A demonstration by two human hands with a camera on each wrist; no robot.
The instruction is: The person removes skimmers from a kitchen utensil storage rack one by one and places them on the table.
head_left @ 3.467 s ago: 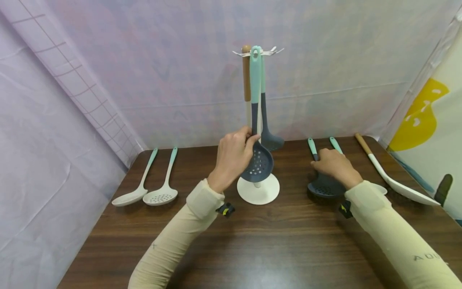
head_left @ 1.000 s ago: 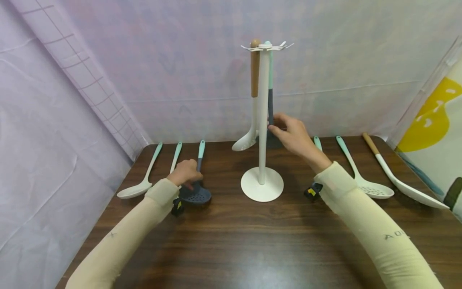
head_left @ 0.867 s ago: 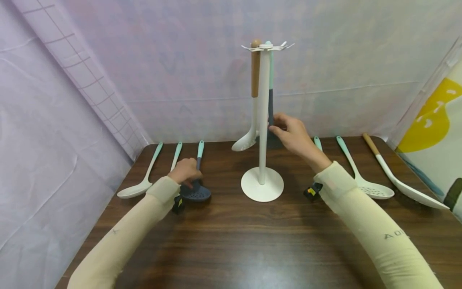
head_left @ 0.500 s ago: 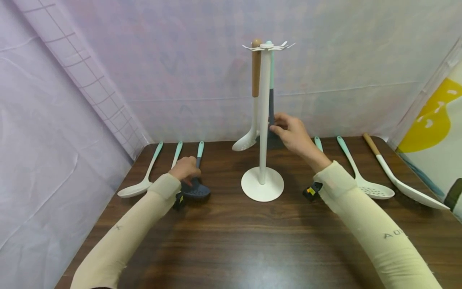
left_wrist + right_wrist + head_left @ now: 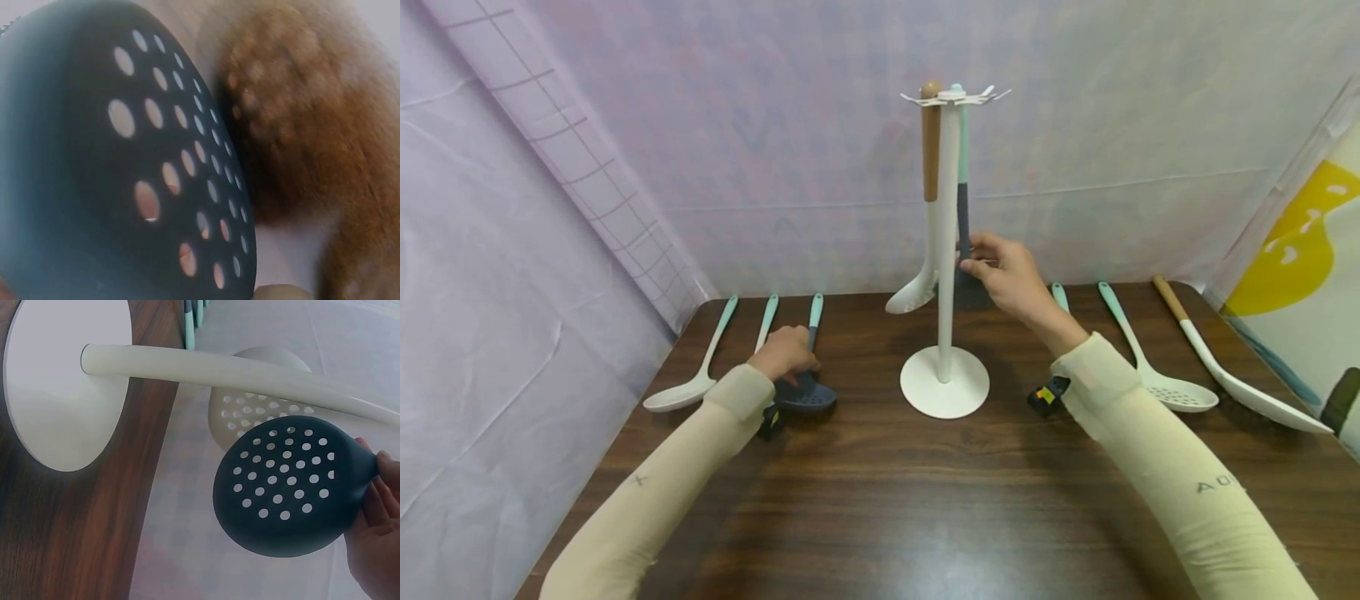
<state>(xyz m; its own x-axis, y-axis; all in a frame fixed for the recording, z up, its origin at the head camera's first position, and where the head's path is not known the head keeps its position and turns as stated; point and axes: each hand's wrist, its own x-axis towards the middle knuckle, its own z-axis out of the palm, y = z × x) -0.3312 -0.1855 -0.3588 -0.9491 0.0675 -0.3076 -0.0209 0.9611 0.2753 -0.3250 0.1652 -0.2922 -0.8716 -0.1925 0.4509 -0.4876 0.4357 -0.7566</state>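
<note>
In the head view, my left hand (image 5: 786, 352) grips a dark grey skimmer (image 5: 811, 398) with a mint handle, low over the left part of the table; its perforated head fills much of the left wrist view. My right hand (image 5: 1011, 279) pinches the neck of another dark skimmer (image 5: 281, 487), whose mint handle hangs from the white utensil stand (image 5: 950, 217). Thumb and fingers meet where the neck joins the perforated head in the right wrist view. A white skimmer (image 5: 913, 293) with a wooden handle also hangs there, behind the pole.
Left of my left hand lies a white ladle-like spoon (image 5: 681, 394); beside it a mint handle (image 5: 767, 317) runs under the hand. On the right are a white slotted spoon (image 5: 1183, 393), a wooden-handled white turner (image 5: 1240, 387) and a mint handle (image 5: 1060, 296) partly behind my arm.
The skimmer my left hand held at the stand 3.5 seconds ago is now at the left side. My right hand has moved from the right-hand utensils to the stand. Over the last second, both stay nearly still.
</note>
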